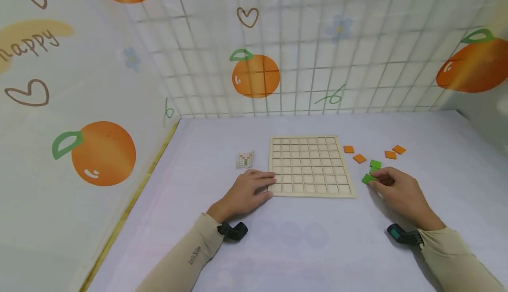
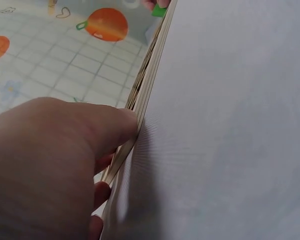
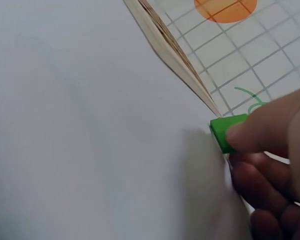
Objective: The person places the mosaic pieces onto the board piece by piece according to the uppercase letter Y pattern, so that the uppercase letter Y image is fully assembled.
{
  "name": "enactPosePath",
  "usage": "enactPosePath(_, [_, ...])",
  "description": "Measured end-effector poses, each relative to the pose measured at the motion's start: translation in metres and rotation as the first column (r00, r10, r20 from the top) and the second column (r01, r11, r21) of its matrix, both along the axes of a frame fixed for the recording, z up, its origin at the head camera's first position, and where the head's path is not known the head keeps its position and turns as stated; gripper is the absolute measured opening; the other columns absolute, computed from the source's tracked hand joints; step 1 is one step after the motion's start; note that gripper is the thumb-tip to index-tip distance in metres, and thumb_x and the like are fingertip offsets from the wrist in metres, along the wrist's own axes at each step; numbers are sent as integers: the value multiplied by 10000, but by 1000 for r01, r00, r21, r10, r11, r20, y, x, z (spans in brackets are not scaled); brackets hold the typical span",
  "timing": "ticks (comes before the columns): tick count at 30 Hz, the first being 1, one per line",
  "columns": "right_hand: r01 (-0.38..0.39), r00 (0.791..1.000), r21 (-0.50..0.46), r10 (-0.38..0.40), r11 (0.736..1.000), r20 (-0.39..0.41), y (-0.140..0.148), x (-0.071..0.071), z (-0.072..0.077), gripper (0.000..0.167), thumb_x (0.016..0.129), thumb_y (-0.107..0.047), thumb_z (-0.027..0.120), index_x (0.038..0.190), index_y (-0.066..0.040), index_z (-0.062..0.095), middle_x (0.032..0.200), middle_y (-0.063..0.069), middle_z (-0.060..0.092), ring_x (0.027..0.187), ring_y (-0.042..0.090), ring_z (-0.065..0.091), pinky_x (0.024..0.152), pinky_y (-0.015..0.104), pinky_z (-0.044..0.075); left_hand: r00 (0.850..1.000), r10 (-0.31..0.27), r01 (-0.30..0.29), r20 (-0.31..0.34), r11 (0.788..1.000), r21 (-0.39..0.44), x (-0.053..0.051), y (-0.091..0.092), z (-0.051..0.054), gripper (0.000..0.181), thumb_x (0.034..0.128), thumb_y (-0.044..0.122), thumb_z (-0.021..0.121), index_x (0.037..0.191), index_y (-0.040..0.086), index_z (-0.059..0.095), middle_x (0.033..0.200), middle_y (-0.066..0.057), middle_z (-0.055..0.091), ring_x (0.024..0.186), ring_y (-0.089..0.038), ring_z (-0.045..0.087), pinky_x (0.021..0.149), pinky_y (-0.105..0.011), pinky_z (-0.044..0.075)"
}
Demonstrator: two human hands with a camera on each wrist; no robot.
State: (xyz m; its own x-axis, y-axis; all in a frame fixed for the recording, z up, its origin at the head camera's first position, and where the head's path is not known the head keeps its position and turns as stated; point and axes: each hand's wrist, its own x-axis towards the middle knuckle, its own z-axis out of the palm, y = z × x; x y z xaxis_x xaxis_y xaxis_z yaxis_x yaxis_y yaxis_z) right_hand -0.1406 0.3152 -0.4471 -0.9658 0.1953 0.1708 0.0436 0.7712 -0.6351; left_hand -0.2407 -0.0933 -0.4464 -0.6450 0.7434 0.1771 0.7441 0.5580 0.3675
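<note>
A pale wooden grid board (image 1: pixel 309 165) lies flat, its squares without tiles. At its lower left corner the left hand (image 1: pixel 248 192) rests with extended fingers on the frame; in the left wrist view the thumb of this hand (image 2: pixel 65 145) touches the board's side (image 2: pixel 152 65). To the right of the board the right hand (image 1: pixel 401 195) pinches a green tile (image 1: pixel 368 179) between thumb and fingers. The right wrist view has the green tile (image 3: pixel 225 131) under the thumb of the right hand (image 3: pixel 270 150), the other fingers curled below.
More green tiles (image 1: pixel 375 163) lie just beyond the right hand. Several orange tiles (image 1: pixel 359 159) are spread to the right of the board. A small card with a coloured grid pattern (image 1: pixel 244 159) lies left of the board. A printed curtain (image 1: pixel 309 40) hangs behind the table.
</note>
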Motion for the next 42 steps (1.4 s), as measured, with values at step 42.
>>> enactPosePath(42, [-80,995,-474,95,877,9,-17,-17,17,435,991,-267,649,1315,17,592,1191,151,664,903,154,699,749,213,537,996,42,-50,73,993,106,2,4,-5,390,961,343,684,1322,197,674,1455,109,535,1316,-164,450,1081,-446,353])
